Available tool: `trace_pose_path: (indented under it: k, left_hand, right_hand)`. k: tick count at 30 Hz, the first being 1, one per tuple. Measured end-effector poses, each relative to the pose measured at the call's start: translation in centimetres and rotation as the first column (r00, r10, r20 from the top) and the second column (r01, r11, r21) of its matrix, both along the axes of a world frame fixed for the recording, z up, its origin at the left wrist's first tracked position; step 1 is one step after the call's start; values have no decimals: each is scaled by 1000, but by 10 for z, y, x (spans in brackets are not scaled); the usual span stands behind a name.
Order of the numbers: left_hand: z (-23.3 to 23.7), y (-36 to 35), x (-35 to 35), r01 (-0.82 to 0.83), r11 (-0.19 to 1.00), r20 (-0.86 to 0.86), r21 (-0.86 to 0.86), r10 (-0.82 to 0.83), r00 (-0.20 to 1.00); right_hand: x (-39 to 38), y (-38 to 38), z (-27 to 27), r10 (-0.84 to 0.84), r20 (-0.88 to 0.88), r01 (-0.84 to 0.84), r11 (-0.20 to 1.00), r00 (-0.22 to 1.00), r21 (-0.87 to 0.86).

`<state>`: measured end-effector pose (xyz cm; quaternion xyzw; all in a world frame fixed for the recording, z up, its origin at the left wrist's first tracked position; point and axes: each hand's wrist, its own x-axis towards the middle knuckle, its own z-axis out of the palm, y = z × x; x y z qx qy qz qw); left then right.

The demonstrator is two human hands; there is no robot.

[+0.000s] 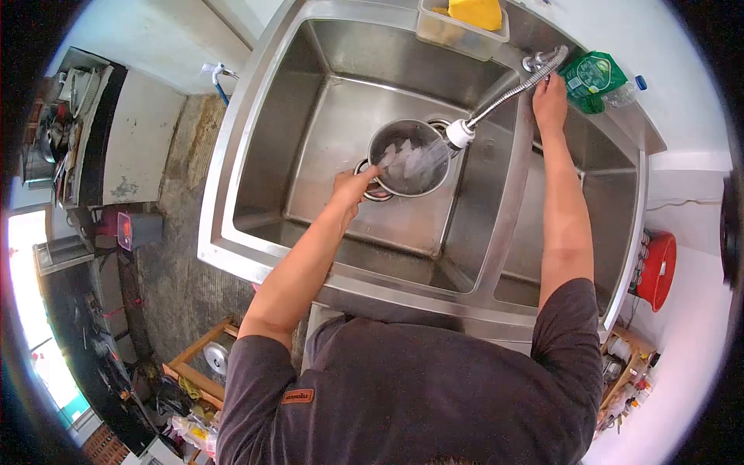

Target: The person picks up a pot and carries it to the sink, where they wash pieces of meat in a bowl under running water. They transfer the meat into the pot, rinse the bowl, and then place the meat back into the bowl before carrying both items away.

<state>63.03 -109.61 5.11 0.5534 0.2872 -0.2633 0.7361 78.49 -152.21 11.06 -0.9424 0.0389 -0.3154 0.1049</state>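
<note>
A metal pot (443, 172) stands in the large sink basin with water and pale, translucent pieces (411, 160) inside, whose kind I cannot make out. My left hand (355, 190) grips the pot at its near left side. Water streams into the pot from the white spray head of the faucet (460, 135), which has a flexible metal neck. My right hand (549, 107) is at the base of the faucet, fingers closed around the tap there; the fingertips are partly hidden. Under the pot, part of a round metal piece (378, 195) shows.
The double sink (372, 288) has a smaller basin on the right. A plastic container (465, 39) with a yellow sponge or cloth (477, 12) sits on the back ledge. A green pouch (593, 79) and a clear bottle (622, 94) lie beside the faucet. A red basin (659, 271) hangs at right.
</note>
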Motion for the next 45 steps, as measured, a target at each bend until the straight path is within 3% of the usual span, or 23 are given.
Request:
trace_pose_path:
  k: [21,27,29,35,39,41,45]
  left_hand:
    - [-4,1,1,33,999,-5,4,-33,999]
    - [-2,0,0,50,999,-1,15,-50,999]
    - [0,-2,-1,46,999,-6,22,-46,999]
    - [5,-4,-2,42,998,-29,41,-40,999]
    - [0,-3,-2,50,998,-26,37,-49,998]
    - [2,-3,-2,42,999,-18,23,-42,999]
    - [-1,-3,-2,43,999,-5,-16,-43,999]
  right_hand:
    - [6,-7,-10,-7,7,7,1000,1000,5]
    - [13,-9,-16,7,100,-11,999,995,39]
    - [12,-6,-11,-45,-68,66,940,997,335]
    - [29,-30,-32,23,-95,36,819,995,572]
    - [27,-28,-33,24,-26,-5,821,999,570]
    - [20,-26,-28,67,59,-84,928,996,362]
    - [13,-25,-19,114,10,-113,958,993,264]
